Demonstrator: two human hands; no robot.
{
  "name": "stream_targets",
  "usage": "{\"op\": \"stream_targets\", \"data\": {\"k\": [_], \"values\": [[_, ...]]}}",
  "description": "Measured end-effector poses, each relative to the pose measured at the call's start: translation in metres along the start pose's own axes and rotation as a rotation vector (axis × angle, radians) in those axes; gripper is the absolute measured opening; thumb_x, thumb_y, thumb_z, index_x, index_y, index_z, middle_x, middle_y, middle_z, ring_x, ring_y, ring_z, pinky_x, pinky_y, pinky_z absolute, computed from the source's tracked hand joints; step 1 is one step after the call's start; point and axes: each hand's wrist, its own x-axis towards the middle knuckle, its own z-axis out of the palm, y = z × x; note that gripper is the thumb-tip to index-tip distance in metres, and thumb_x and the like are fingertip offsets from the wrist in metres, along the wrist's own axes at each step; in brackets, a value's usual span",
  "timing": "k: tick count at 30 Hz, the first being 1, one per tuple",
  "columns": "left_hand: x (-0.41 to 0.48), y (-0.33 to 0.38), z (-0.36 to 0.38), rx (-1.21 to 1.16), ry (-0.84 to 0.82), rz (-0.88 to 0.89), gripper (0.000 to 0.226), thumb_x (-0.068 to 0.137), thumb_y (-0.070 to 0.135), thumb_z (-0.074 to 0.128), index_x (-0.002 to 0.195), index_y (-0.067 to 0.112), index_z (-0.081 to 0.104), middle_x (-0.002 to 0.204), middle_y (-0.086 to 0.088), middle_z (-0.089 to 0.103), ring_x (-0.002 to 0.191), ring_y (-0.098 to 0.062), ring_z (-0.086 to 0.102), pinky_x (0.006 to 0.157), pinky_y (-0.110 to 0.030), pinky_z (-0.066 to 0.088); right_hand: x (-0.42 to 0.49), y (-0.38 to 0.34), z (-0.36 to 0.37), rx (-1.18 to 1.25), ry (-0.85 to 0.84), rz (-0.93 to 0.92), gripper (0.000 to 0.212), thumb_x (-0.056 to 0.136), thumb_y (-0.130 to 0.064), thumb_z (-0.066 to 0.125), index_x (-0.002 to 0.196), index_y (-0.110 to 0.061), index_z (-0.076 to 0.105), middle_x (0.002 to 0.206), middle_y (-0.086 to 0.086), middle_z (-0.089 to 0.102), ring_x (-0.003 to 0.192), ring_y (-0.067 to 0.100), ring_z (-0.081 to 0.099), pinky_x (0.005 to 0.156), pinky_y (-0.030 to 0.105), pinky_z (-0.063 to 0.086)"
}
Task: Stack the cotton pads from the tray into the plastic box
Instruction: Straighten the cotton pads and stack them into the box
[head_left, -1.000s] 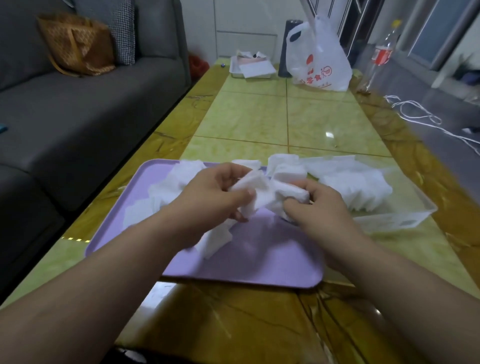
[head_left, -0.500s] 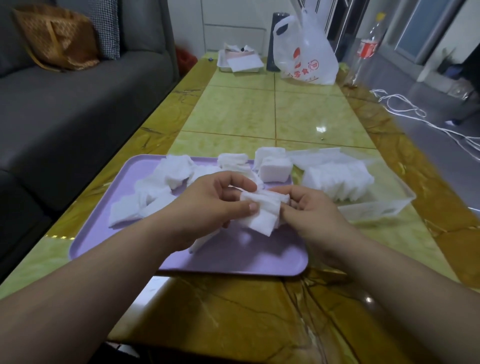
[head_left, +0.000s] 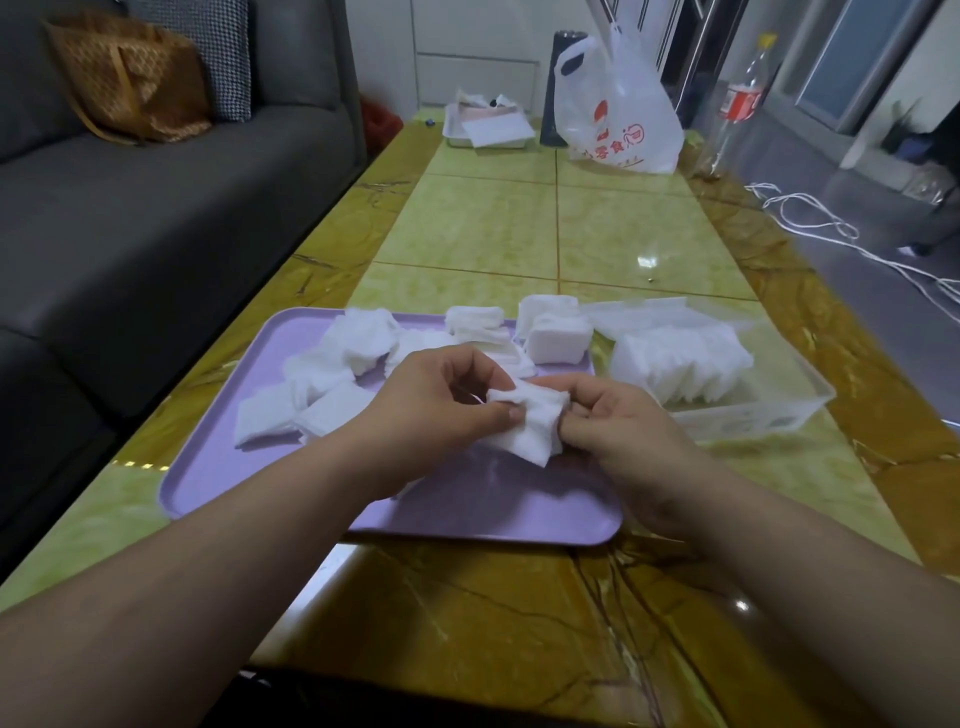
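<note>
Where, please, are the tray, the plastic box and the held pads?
tray (head_left: 467, 509): head view, bare floor near its front edge.
plastic box (head_left: 753, 421): head view, its near wall.
held pads (head_left: 530, 426): head view, middle of the bunch.

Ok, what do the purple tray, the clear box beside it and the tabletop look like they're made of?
Tray: likely moulded plastic, matte, with an even lilac colour and a rounded rim. Box: thin translucent plastic; the cotton pads show through its wall. Tabletop: glossy, with marble-like green and brown veining and bright reflections. It could be stone or a printed surface; I cannot tell.
</note>
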Motion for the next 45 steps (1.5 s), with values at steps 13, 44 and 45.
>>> {"op": "stream_targets", "data": {"k": [13,44,45], "values": [[0.003,-0.007,0.002,0.267,-0.071,0.057,0.018,0.079,0.029,0.085,0.093,0.026,0.075,0.067,0.005,0.066,0.054,-0.003,0.053,0.051,-0.019,0.040,-0.005,0.001,-0.001,-0.541,0.141,-0.140,0.037,0.089,0.005,0.060,0.106,-0.027,0.070,0.098,-0.003,0.075,0.090,0.008,0.069,0.079,0.018,0.054],[0.006,-0.009,0.011,0.468,-0.087,0.057,0.025,0.074,0.036,0.083,0.091,0.029,0.066,0.065,0.008,0.066,0.057,-0.002,0.058,0.055,-0.022,0.043,-0.011,0.020,0.029,-0.585,0.217,-0.004,0.077,0.097,-0.003,0.047,0.164,-0.022,0.014,0.135,-0.004,0.049,0.107,0.008,0.044,0.060,0.005,0.037],[0.006,-0.008,0.010,0.475,-0.097,0.062,0.023,0.075,0.034,0.082,0.090,0.029,0.066,0.065,0.008,0.066,0.056,-0.001,0.058,0.055,-0.022,0.042,-0.011,0.020,0.029,-0.580,0.209,-0.008,0.078,0.096,-0.002,0.047,0.164,-0.022,0.013,0.133,-0.006,0.048,0.107,0.007,0.044,0.061,0.002,0.037]]}}
